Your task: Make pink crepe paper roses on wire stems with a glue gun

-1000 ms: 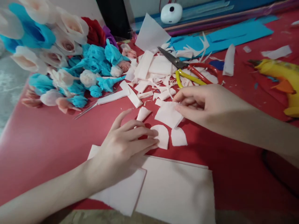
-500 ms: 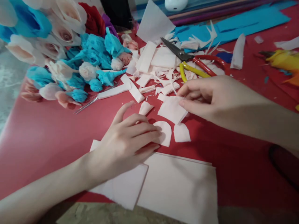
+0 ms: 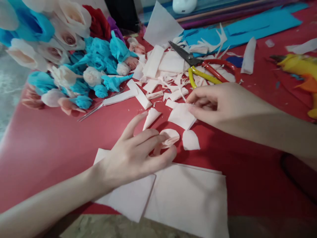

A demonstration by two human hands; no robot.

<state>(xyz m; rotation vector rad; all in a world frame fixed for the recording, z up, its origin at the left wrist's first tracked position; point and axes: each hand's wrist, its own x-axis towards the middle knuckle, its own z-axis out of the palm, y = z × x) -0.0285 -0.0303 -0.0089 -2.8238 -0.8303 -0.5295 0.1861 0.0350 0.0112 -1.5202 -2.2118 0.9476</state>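
My left hand (image 3: 138, 152) has a rounded pale pink paper petal (image 3: 172, 135) at its fingertips, pinched so that the paper buckles; the index finger is lifted and spread. Between the thumb and fingers of my right hand (image 3: 208, 102) is the edge of a larger pale paper piece (image 3: 180, 115) with a curved side. A second small paper petal (image 3: 191, 140) lies flat on the red tabletop (image 3: 99, 132) just below that piece. Beyond the left index finger rests a cone-shaped paper scrap (image 3: 151, 118).
Scissors (image 3: 190, 60) with red and yellow handles lie on the heap of paper scraps (image 3: 170, 64). Paper flowers (image 3: 99, 53) crowd the left back. Folded pale sheets (image 3: 188, 198) overhang the front edge. Blue paper (image 3: 260, 26) and a yellow item (image 3: 294, 64) are at right.
The rounded petal under my left hand was flat and is now bent up between the fingers. My left fingers have curled around it; the right hand has hardly moved.
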